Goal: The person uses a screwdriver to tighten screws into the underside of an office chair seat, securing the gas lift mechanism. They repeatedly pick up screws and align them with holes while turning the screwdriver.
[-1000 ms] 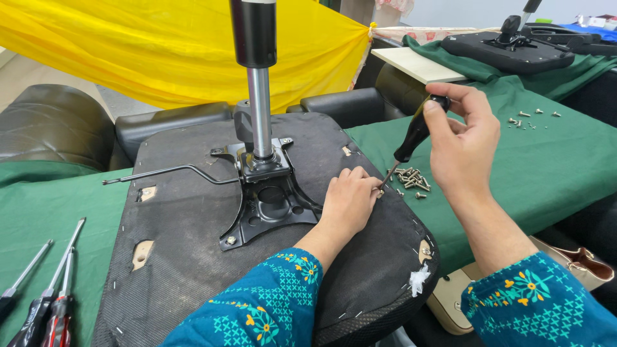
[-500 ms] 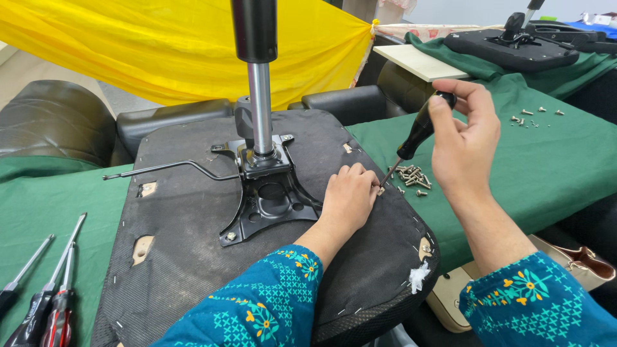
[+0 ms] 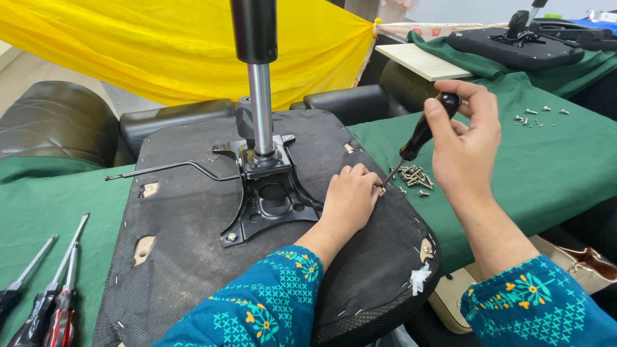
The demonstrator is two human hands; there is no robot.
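Obstacles I note: upright gas cylinder (image 3: 258,77) with its metal mechanism plate (image 3: 270,193) mid-seat, lever rod (image 3: 173,168) reaching left, loose screw pile (image 3: 414,178) just right of the seat underside (image 3: 193,257). Open passage: bare seat fabric nearest me, green cloth (image 3: 546,167) beyond the screws.

hands: two, the left hand (image 3: 350,196) and the right hand (image 3: 464,138)
screwdrivers: four in view, one black-handled screwdriver (image 3: 421,136) in the right hand's grip, three spare screwdrivers (image 3: 45,295) lying at the left edge of the tabletop (image 3: 553,173)
chair seat bases: two, the near upturned seat (image 3: 193,257) and a far seat (image 3: 514,48) at the back
gas lift columns: one (image 3: 257,83), standing on the near seat
mounting plates: one black plate (image 3: 270,199)
bent levers: one (image 3: 173,168)
screw heaps: two, a near pile of screws (image 3: 414,178) and a scattered far group of screws (image 3: 536,117); single screws too small to count
yellow cloths: one (image 3: 160,45)
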